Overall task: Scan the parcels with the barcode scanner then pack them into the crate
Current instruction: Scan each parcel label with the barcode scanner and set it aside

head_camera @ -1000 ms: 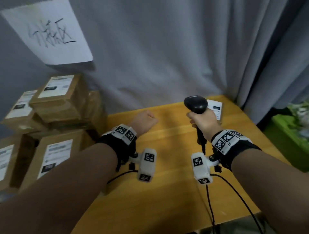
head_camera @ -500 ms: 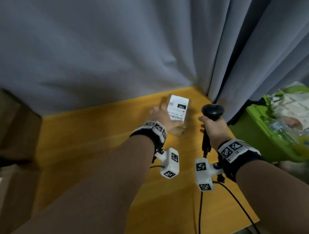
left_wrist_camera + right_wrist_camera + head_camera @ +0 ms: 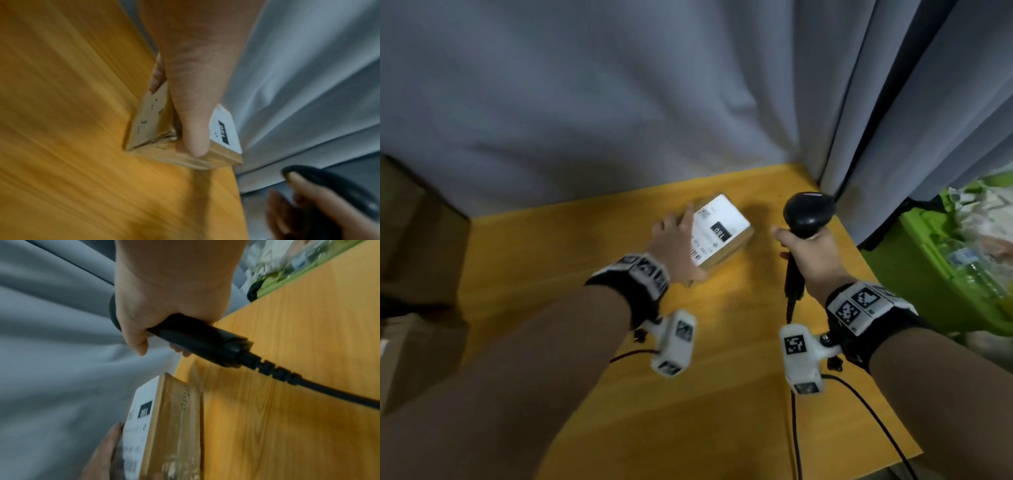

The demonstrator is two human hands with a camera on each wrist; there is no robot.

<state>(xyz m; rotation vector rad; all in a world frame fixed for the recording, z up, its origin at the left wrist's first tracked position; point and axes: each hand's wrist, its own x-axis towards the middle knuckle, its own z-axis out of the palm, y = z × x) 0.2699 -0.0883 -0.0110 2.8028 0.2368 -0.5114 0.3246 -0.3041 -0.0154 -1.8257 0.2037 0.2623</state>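
Head view | left hand (image 3: 675, 245) grips parcel (image 3: 717, 236), now turned | right hand (image 3: 812, 255) still clamps scanner (image 3: 808, 214)

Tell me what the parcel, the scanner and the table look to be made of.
Parcel: brown cardboard, matt, frayed at a corner in the left wrist view, with a white paper label; a glossy film, perhaps tape, on its side.
Scanner: black plastic, smooth, slight sheen, likely moulded.
Table: wood or wood-look laminate, orange-yellow with straight grain lines.
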